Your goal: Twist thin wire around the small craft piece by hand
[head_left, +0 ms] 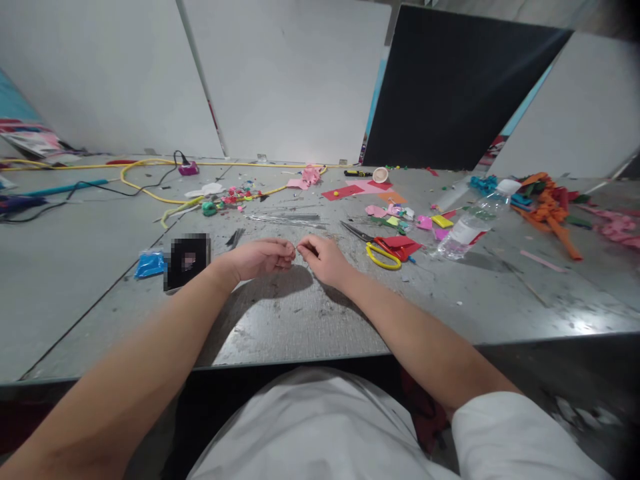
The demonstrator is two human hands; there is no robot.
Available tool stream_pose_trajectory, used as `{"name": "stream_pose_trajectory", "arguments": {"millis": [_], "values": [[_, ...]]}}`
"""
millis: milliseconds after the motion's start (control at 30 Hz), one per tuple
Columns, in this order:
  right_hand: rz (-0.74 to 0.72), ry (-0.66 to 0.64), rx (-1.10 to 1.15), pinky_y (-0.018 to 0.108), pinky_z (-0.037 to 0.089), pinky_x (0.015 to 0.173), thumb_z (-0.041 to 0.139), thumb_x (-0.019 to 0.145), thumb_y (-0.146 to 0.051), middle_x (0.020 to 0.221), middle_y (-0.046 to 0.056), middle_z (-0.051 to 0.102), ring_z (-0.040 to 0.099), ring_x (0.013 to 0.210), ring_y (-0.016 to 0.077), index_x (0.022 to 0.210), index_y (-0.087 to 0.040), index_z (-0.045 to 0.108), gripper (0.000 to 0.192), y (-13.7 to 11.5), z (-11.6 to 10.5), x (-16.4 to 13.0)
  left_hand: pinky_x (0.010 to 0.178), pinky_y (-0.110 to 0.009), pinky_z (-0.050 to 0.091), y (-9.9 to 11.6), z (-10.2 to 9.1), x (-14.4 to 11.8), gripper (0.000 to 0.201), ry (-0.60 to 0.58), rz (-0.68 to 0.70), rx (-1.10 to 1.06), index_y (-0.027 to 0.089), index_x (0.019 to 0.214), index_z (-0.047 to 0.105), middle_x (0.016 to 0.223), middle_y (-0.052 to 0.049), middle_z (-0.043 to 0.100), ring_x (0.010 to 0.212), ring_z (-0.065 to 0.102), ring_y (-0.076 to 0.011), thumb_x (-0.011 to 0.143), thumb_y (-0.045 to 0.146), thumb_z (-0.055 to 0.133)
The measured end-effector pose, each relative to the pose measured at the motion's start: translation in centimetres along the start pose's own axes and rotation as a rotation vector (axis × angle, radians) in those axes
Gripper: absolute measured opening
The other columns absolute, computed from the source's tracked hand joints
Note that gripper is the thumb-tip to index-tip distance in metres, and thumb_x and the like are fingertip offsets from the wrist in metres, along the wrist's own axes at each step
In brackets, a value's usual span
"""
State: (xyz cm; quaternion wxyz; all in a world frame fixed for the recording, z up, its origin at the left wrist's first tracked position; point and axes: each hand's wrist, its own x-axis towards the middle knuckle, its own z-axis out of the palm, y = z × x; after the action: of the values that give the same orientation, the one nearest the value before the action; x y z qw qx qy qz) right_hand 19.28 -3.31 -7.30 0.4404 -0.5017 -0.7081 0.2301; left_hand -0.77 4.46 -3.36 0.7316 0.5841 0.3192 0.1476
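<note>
Left hand (263, 258) and right hand (325, 259): fingertips pinched together, meeting over grey table (300, 313). Between them, tiny item, too small to identify, equally near both. Yellow-handled scissors (380, 250) just right; wire bundle (285, 218) beyond.

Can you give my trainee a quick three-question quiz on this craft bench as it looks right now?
1. True or false: the yellow-handled scissors lie to the right of the right hand.
2. Which lies on its side right of the scissors? A) plastic bottle B) glass jar C) paint can
3. Fill in: near the left hand, beyond the dark blurred card, lies a small ____ packet.

Key
1. True.
2. A.
3. Blue. Both hands meet fingertip to fingertip above the grey table, pinching something too small to identify.
</note>
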Motion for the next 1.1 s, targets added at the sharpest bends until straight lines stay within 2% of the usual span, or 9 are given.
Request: {"name": "stream_pose_trajectory", "arguments": {"millis": [233, 367, 500, 700, 900, 1100], "values": [[0.029, 0.000, -0.015, 0.031, 0.043, 0.075, 0.057, 0.105, -0.035, 0.080, 0.000, 0.066, 0.058, 0.077, 0.0184, 0.096, -0.023, 0.065, 0.017, 0.0, 0.0, 0.0, 0.065, -0.027, 0.046, 0.0, 0.3, 0.0, 0.024, 0.033, 0.056, 0.066, 0.020, 0.066, 0.069, 0.068, 0.002, 0.050, 0.067, 0.045, -0.0126, 0.061, 0.030, 0.089], [0.020, 0.001, 0.003, 0.032, 0.043, 0.075, 0.056, 0.105, -0.035, 0.079, 0.000, 0.066, 0.058, 0.076, 0.0182, 0.096, -0.023, 0.064, 0.017, 0.0, 0.0, 0.0, 0.065, -0.028, 0.045, -0.1, 0.4, 0.1, 0.021, 0.072, 0.094, 0.112, 0.019, 0.068, 0.070, 0.067, 0.002, 0.049, 0.067, 0.044, -0.0131, 0.062, 0.030, 0.086], [0.003, 0.012, 0.016, 0.032, 0.042, 0.074, 0.056, 0.105, -0.036, 0.079, 0.000, 0.065, 0.057, 0.074, 0.0177, 0.096, -0.023, 0.063, 0.017, 0.2, 0.1, 0.0, 0.062, -0.027, 0.043, -0.1, 0.5, 0.2, 0.021, 0.082, 0.070, 0.066, 0.019, 0.065, 0.066, 0.067, 0.002, 0.048, 0.066, 0.044, -0.0129, 0.064, 0.031, 0.084], [0.016, 0.008, 0.021, 0.032, 0.043, 0.074, 0.060, 0.102, -0.038, 0.080, 0.001, 0.068, 0.058, 0.075, 0.0179, 0.093, -0.022, 0.064, 0.019, 0.6, 0.4, 0.0, 0.065, -0.029, 0.050, 0.0, 0.2, 0.4, 0.021, 0.081, -0.036, -0.032, 0.019, 0.070, 0.070, 0.072, -0.001, 0.059, 0.070, 0.056, -0.0153, 0.066, 0.034, 0.084], [-0.014, 0.041, 0.048, 0.033, 0.043, 0.074, 0.060, 0.100, -0.038, 0.078, 0.001, 0.066, 0.056, 0.072, 0.0174, 0.089, -0.023, 0.061, 0.020, 0.7, 0.5, 0.1, 0.069, -0.031, 0.053, -0.3, -0.3, 0.6, 0.022, 0.062, -0.029, -0.056, 0.017, 0.073, 0.076, 0.077, -0.004, 0.066, 0.074, 0.061, -0.0170, 0.073, 0.037, 0.086], [0.023, 0.055, 0.045, 0.033, 0.043, 0.073, 0.060, 0.099, -0.036, 0.077, 0.000, 0.065, 0.056, 0.072, 0.0172, 0.089, -0.023, 0.060, 0.017, 0.4, 0.4, 0.1, 0.070, -0.029, 0.053, -0.6, -0.8, 0.6, 0.024, -0.003, 0.014, -0.074, 0.017, 0.077, 0.076, 0.078, -0.003, 0.066, 0.075, 0.060, -0.0153, 0.078, 0.036, 0.090]]}}
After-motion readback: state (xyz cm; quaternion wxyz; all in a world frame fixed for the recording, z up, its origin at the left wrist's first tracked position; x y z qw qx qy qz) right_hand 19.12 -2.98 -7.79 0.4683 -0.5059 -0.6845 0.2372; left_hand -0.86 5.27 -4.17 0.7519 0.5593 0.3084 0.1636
